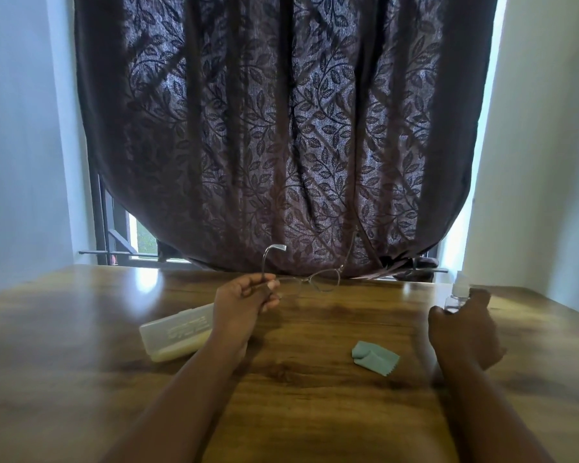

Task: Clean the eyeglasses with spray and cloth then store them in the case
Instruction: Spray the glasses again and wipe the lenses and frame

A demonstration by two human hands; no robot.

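Note:
Thin-rimmed eyeglasses (318, 279) with their arms unfolded hang above the far middle of the wooden table (298, 396). My left hand (244, 299) pinches them at the left lens rim. A small clear spray bottle (457, 292) with a white top stands at the far right; my right hand (465, 322) curls around it. A pale translucent glasses case (176, 332) lies closed to the left of my left wrist. A folded mint-green cloth (375, 354) lies on the table between my two arms.
A dark leaf-patterned curtain (281, 128) hangs just behind the table's far edge, with window bars (107, 225) at its lower left. White walls stand on both sides.

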